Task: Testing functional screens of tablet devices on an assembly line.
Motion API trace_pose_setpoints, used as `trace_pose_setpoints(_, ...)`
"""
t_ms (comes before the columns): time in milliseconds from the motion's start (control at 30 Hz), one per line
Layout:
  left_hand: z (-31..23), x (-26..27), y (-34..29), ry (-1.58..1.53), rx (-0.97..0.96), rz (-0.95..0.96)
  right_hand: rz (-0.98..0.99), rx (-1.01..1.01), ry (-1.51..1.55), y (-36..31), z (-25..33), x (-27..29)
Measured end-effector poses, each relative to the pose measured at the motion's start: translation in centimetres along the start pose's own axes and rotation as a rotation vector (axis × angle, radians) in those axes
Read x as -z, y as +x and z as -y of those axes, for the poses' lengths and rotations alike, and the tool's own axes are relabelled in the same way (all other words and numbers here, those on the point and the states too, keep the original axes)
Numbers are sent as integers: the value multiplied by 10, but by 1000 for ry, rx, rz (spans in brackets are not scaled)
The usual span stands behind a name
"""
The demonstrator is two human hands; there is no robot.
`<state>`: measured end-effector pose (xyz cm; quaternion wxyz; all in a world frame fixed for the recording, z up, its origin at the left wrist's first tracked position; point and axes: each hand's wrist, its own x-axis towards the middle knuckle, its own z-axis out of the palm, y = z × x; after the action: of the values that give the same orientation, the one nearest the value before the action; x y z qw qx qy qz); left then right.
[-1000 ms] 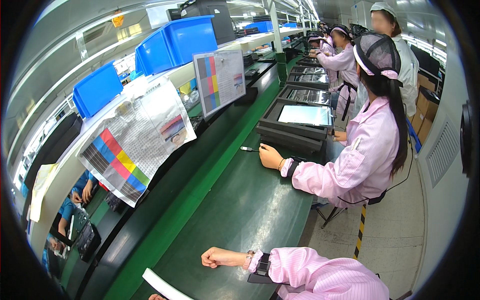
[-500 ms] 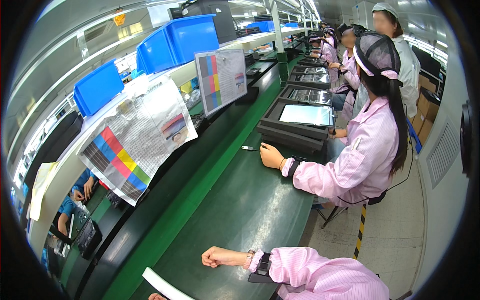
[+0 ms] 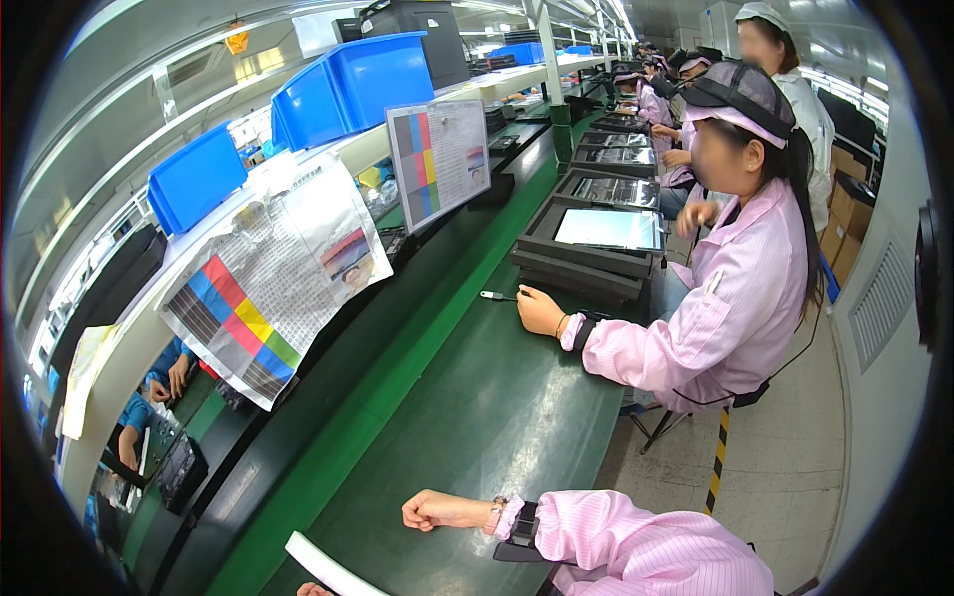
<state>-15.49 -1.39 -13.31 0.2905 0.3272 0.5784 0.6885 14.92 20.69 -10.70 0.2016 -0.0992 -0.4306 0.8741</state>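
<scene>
My right hand [image 3: 437, 510] rests on the dark green bench top [image 3: 487, 397], its fingers curled into a loose fist and no object showing in them. A pink striped sleeve with a black wrist strap [image 3: 522, 531] covers that arm. At the lower edge only a sliver of my left hand [image 3: 313, 589] shows; most of its fingers are out of the picture. Beside it lies the end of a curved white strip [image 3: 333, 566], its kind unclear. I cannot tell whether the left hand touches this strip.
A co-worker in pink [image 3: 735, 278] sits ahead, one hand [image 3: 540, 312] around a cable plug [image 3: 497, 295]. Past that hand stand stacked black trays [image 3: 576, 283] with a lit screen [image 3: 608, 228]. Colour-printed sheets [image 3: 268, 288] and blue bins [image 3: 353, 89] line the shelf at left.
The seated co-worker's head has turned toward the bench and their other hand has risen to chest height. My hands stay practically where they were.
</scene>
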Motion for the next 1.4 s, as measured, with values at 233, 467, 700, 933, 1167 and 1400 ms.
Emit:
trace_pose_setpoints(233,-1,-1,0,-8,0,-4,2,-10,-3,0,1,0)
trace_pose_setpoints(467,-3,-4,0,-17,-1,-8,13,3,8,1,0,-1)
trace_pose_setpoints(700,-4,-7,-1,-26,0,-12,-2,-4,2,2,-2,2)
trace_pose_setpoints(933,-5,-9,-2,-34,3,-17,-8,-12,6,1,-2,2)
trace_pose_setpoints(1167,-7,-10,-3,-40,3,-23,-7,-26,-3,0,2,-2)
trace_pose_setpoints(1400,-9,-14,-4,-51,3,-26,-12,-12,6,0,2,-2)
